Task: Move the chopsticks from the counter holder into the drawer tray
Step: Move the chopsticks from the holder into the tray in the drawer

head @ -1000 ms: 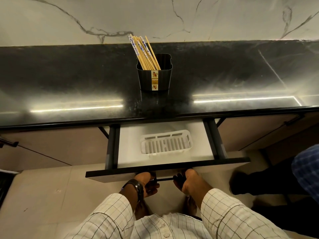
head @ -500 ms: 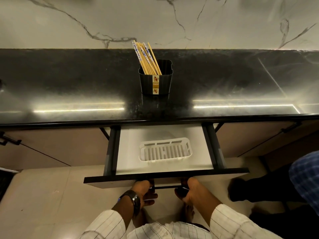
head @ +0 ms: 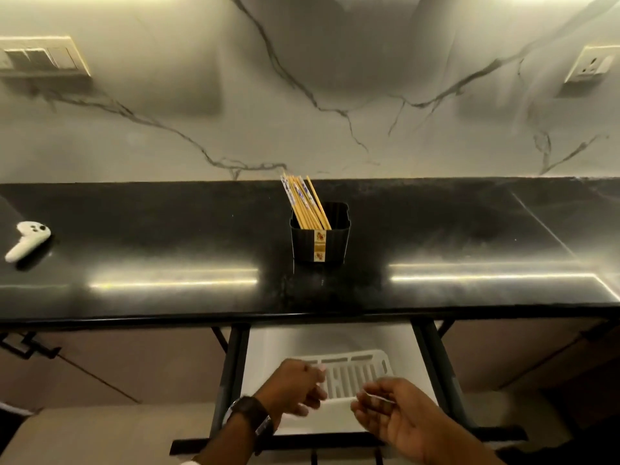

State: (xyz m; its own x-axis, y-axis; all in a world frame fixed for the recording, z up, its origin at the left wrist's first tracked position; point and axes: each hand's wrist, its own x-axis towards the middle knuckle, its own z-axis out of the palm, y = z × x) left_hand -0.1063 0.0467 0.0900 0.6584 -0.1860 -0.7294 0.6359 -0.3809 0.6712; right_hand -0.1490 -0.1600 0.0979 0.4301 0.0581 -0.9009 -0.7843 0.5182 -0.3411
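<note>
Chopsticks [head: 307, 204] in the holder [head: 320, 241] look light, stiff and slick, probably best pinched near the tops. Left hand [head: 295, 384] and right hand [head: 399, 421] hover, fingers loosely curled, empty.

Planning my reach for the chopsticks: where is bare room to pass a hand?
Bare counter lies between the white controller and the black holder, and from the holder to the right edge. Crowded: left hand and right hand over the drawer tray.

Yellow chopsticks [head: 305, 204] with blue-and-white patterned ends stand bundled in a black ribbed holder [head: 320, 239], leaning toward 11 o'clock. The holder stands upright mid-table [head: 167, 229]. At 6 o'clock from it, a white slotted tray [head: 355, 374] lies flat in the open drawer [head: 268, 347].
</note>
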